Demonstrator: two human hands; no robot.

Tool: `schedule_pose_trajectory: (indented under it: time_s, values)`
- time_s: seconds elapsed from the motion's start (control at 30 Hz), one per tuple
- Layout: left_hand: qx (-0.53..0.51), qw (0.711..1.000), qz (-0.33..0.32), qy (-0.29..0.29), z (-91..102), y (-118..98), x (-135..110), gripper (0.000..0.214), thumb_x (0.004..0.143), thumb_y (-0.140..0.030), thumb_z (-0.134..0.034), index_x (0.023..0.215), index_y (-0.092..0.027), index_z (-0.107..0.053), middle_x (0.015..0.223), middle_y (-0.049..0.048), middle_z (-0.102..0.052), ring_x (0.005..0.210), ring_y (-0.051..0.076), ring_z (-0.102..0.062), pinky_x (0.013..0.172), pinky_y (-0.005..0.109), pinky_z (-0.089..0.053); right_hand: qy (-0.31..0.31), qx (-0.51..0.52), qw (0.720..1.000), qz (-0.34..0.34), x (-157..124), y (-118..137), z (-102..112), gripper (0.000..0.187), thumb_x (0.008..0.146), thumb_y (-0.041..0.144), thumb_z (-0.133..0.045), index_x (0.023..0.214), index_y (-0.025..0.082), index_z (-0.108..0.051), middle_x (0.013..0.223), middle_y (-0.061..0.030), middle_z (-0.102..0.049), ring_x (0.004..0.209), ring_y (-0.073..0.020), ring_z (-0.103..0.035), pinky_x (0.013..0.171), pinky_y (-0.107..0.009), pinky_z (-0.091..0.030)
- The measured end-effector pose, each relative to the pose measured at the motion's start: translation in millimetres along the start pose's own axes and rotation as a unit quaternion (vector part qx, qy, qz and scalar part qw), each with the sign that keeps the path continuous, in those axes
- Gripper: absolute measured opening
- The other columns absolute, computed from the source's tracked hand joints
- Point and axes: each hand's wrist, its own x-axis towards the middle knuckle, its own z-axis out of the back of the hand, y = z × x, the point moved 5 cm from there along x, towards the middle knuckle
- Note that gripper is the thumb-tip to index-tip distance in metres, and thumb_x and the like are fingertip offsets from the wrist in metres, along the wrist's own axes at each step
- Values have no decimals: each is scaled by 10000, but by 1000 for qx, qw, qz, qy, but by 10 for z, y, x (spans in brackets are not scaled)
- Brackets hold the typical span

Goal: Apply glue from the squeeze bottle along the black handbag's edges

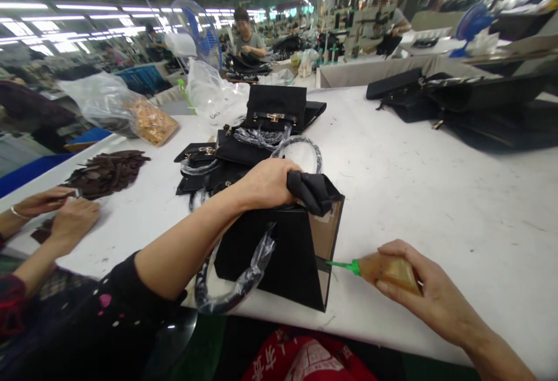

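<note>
A black handbag [279, 253] lies on the white table before me, its open end facing right and a tan inner surface showing. My left hand [272, 183] grips a bunched black flap [314, 192] at the bag's upper edge, fingers closed. In my right hand [429, 288] is an amber glue bottle [387, 272] with a green nozzle [342, 264]. The nozzle tip reaches the bag's open side; whether it touches cannot be made out. A plastic-wrapped handle [244, 288] hangs at the bag's front.
More black handbags [276, 104] with gold clasps are piled behind mine. Black bag pieces [479, 104] lie at the far right. On the left are dark brown strips [111, 174], a plastic bag of tan pieces [152, 120], and a co-worker's hands [72, 218]. A blue fan [198, 35] stands beyond.
</note>
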Motion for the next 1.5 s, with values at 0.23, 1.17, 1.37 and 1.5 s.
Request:
schedule_pose_trajectory:
  time_s: [0.23,1.17,1.37,1.5]
  values:
    - [61,996,-1,-61,-36,-286,-327,212,772,-154,-551,915,-221,-692,905,20,-657,800,180,-636,721,286,-482,-14,-5,999,51,-44,-37,-66,326,901,389,-654,1165,311,-480,1112,-8,-617,964,-213,-646,809,-316,-533]
    - [100,983,41,-146,-79,-386,-546,141,804,-183,-543,871,-208,-664,888,24,-658,784,180,-656,636,285,-469,-30,19,999,-29,-55,-54,-52,339,847,453,-684,1097,277,-539,1011,-12,-697,878,-238,-678,759,-338,-545]
    - [98,983,37,-148,-70,-418,-592,152,805,-179,-543,883,-205,-671,875,26,-654,765,174,-650,615,277,-457,-42,37,996,-74,-60,-102,-50,381,835,491,-679,1114,268,-547,982,-20,-722,856,-252,-687,752,-354,-540]
    - [110,980,31,-161,-69,-449,-639,159,798,-169,-544,882,-209,-672,864,25,-651,724,168,-633,588,275,-433,-25,73,993,-94,-85,-86,-124,374,799,491,-694,1072,267,-574,926,-3,-735,812,-249,-694,709,-345,-541]
